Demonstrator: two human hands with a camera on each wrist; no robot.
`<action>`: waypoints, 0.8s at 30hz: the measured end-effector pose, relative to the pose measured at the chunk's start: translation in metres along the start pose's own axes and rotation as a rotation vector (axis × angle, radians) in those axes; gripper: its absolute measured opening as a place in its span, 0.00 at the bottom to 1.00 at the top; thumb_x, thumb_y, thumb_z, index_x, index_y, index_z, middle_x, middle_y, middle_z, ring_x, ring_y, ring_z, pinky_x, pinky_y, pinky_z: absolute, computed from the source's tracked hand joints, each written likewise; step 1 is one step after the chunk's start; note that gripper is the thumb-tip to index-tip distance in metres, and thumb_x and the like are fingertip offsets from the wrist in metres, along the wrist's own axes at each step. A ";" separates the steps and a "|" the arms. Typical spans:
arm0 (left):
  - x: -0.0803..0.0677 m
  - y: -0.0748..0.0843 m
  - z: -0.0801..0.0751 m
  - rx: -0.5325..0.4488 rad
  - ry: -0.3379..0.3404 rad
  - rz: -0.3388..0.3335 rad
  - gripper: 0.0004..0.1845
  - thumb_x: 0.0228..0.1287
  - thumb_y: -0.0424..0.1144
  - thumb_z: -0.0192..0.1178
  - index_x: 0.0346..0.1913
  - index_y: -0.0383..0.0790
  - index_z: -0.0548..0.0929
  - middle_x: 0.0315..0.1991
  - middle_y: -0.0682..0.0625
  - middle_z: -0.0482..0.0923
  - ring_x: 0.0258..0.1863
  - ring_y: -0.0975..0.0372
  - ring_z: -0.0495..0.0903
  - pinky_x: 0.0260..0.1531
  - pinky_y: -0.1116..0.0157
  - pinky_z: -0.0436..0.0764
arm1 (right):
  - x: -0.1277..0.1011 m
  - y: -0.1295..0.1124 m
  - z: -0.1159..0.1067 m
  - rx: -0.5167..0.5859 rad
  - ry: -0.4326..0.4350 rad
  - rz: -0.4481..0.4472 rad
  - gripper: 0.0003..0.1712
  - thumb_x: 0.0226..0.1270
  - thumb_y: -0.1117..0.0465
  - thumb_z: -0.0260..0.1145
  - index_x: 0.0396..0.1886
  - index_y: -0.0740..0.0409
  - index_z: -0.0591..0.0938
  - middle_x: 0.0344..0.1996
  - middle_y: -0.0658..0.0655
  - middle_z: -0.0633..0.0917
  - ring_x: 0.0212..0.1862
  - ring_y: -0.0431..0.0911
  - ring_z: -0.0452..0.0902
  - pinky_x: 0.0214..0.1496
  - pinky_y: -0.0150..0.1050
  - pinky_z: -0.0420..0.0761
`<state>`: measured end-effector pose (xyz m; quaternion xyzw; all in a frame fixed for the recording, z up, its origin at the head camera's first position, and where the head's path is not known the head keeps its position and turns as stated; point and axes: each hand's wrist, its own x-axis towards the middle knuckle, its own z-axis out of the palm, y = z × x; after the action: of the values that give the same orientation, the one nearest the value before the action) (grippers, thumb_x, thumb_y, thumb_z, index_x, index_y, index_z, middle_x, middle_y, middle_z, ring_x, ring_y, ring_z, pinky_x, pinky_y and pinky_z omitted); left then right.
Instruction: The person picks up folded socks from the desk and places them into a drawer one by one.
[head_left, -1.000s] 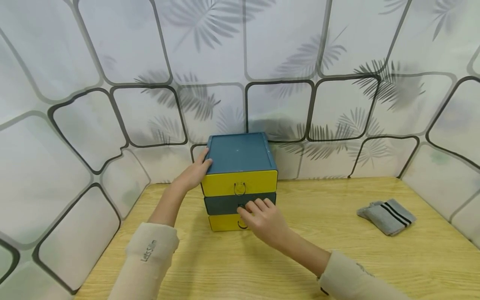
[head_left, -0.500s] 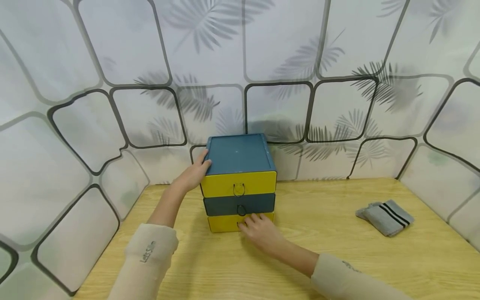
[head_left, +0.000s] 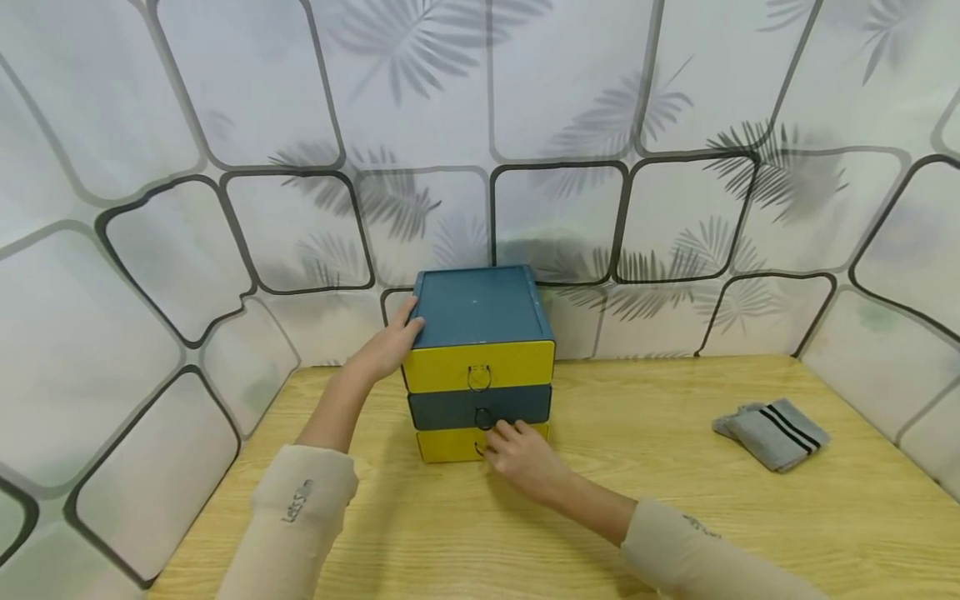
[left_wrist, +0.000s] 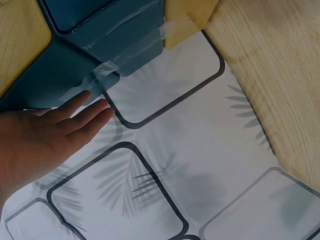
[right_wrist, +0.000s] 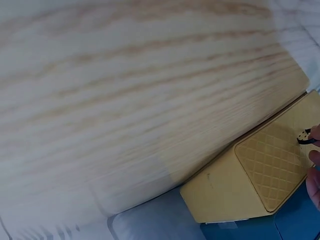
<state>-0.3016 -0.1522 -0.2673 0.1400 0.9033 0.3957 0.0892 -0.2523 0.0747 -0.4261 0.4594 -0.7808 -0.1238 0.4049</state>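
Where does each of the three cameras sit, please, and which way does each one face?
Head: worn on the head, looking forward and down at the drawer box, the socks and the table; both forearms and hands show.
Left wrist: on the left wrist, looking along the left hand lying flat against the box's blue side.
Right wrist: on the right wrist, facing the bottom yellow drawer; only fingertips show.
All three share the box.
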 end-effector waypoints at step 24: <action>0.000 -0.001 -0.001 0.003 -0.009 -0.002 0.31 0.74 0.53 0.27 0.72 0.50 0.30 0.72 0.46 0.28 0.69 0.49 0.37 0.63 0.46 0.45 | -0.007 -0.022 -0.031 0.114 0.055 -0.034 0.14 0.60 0.66 0.56 0.19 0.51 0.83 0.25 0.50 0.75 0.28 0.43 0.65 0.25 0.31 0.62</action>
<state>-0.3020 -0.1534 -0.2673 0.1411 0.9036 0.3936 0.0933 -0.2134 0.0739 -0.4221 0.4981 -0.7672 -0.0732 0.3974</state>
